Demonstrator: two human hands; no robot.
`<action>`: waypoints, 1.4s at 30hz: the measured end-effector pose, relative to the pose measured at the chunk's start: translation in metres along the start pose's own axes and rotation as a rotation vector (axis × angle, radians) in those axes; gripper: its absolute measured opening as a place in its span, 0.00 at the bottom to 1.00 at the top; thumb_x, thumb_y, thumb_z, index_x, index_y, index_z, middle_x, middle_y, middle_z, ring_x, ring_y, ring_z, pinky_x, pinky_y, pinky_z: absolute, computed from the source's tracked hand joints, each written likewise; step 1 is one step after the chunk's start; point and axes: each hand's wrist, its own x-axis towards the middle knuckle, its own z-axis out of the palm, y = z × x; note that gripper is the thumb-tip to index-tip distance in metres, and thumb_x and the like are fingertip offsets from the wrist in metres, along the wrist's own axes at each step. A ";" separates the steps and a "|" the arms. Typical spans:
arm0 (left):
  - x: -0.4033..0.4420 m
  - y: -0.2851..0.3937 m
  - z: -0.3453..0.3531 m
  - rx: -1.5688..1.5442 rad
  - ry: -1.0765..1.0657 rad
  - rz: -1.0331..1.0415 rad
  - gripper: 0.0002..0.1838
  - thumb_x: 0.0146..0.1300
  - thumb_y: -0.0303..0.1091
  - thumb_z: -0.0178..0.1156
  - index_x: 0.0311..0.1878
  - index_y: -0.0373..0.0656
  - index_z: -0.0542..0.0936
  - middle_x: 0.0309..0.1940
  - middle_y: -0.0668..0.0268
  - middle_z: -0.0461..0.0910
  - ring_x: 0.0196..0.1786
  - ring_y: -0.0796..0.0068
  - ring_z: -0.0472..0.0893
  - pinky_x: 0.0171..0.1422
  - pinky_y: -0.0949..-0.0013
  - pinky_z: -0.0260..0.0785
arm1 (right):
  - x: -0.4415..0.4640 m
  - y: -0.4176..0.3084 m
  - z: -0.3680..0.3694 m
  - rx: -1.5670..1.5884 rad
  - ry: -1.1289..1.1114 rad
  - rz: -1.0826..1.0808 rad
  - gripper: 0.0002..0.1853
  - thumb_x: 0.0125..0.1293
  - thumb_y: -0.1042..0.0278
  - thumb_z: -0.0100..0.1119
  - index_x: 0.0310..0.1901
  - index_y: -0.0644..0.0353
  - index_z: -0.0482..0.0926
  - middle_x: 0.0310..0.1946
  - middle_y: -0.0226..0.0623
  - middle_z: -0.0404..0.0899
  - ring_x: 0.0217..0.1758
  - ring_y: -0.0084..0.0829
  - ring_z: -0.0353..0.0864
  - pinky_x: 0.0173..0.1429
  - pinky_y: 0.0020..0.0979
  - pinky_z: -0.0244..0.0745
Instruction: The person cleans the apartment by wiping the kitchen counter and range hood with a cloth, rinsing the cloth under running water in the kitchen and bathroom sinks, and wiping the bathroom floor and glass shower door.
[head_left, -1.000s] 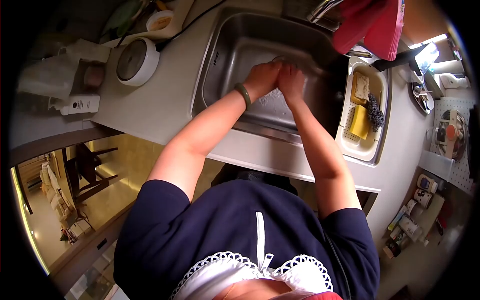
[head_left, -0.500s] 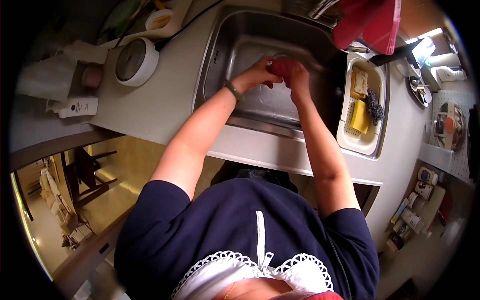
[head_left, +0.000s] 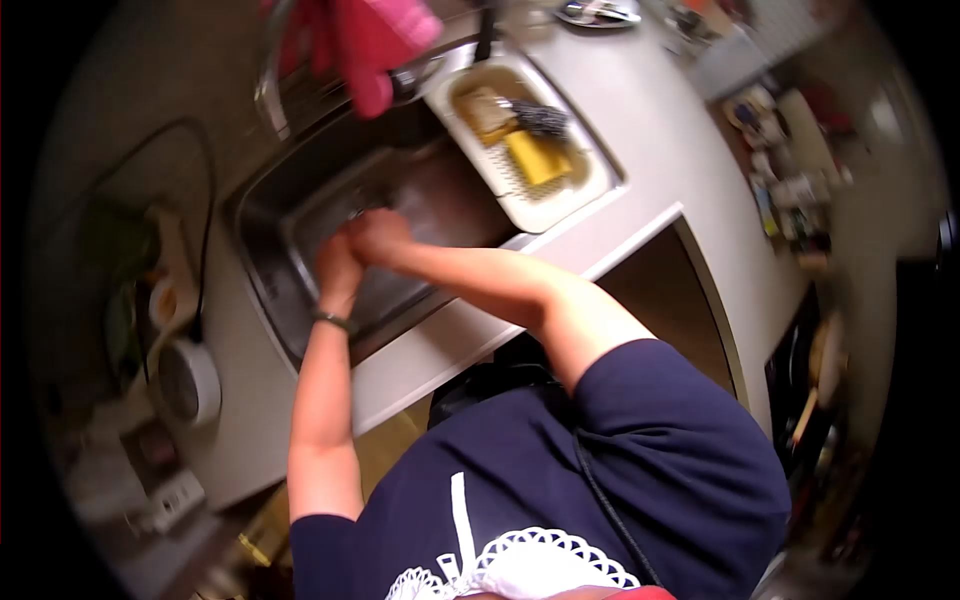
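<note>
Both of my hands meet low over the metal sink (head_left: 430, 195), near its drain (head_left: 372, 200). My left hand (head_left: 338, 262), with a dark green bangle (head_left: 336, 322) at the wrist, is closed and pressed against the right. My right hand (head_left: 382, 238) is closed too, its back turned up. Motion blur and the hands themselves hide whatever lies between them; the red item seen there earlier cannot be made out now.
A cream draining tray (head_left: 545, 215) with a yellow sponge (head_left: 538, 158) and a dark scrubber (head_left: 540, 118) sits at the sink's right. Pink gloves (head_left: 370, 45) hang beside the faucet (head_left: 270, 95). A round white appliance (head_left: 188, 380) stands on the left counter.
My view has turned, so the sink and tray now appear tilted and further left. My hands stay together over the sink. The red item between them no longer shows.
</note>
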 end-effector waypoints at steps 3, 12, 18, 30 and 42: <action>0.018 0.010 0.003 -0.131 0.036 0.164 0.08 0.45 0.33 0.62 0.30 0.42 0.81 0.28 0.49 0.79 0.37 0.47 0.79 0.35 0.52 0.71 | 0.003 0.007 -0.030 -0.148 -0.034 -0.138 0.09 0.54 0.59 0.51 0.27 0.46 0.82 0.28 0.36 0.82 0.33 0.41 0.83 0.31 0.41 0.77; 0.022 0.028 0.011 -0.972 -0.305 -0.111 0.11 0.56 0.28 0.58 0.43 0.44 0.77 0.30 0.75 0.75 0.32 0.86 0.71 0.30 0.76 0.62 | -0.005 0.020 -0.095 -0.181 0.008 -0.412 0.20 0.60 0.53 0.47 0.18 0.52 0.82 0.19 0.39 0.80 0.28 0.43 0.82 0.30 0.40 0.75; 0.026 0.044 -0.023 -1.249 -0.517 -0.191 0.10 0.58 0.36 0.59 0.42 0.50 0.73 0.26 0.79 0.65 0.25 0.90 0.64 0.25 0.82 0.51 | -0.006 0.021 -0.117 -0.110 0.177 -0.650 0.21 0.57 0.51 0.53 0.12 0.53 0.78 0.14 0.37 0.77 0.21 0.42 0.79 0.24 0.39 0.71; 0.044 0.065 -0.015 -1.617 -0.550 -0.191 0.31 0.65 0.42 0.56 0.68 0.40 0.61 0.64 0.61 0.66 0.64 0.68 0.67 0.68 0.60 0.58 | -0.013 0.068 -0.052 0.598 0.248 0.348 0.19 0.47 0.56 0.65 0.37 0.60 0.76 0.32 0.55 0.79 0.38 0.52 0.81 0.39 0.45 0.78; 0.039 0.054 -0.056 -1.327 -0.272 -0.233 0.28 0.71 0.47 0.43 0.66 0.37 0.63 0.60 0.59 0.69 0.60 0.67 0.70 0.64 0.64 0.61 | -0.015 0.043 -0.078 0.871 0.289 0.372 0.14 0.52 0.62 0.60 0.36 0.63 0.81 0.30 0.44 0.81 0.35 0.37 0.82 0.40 0.38 0.76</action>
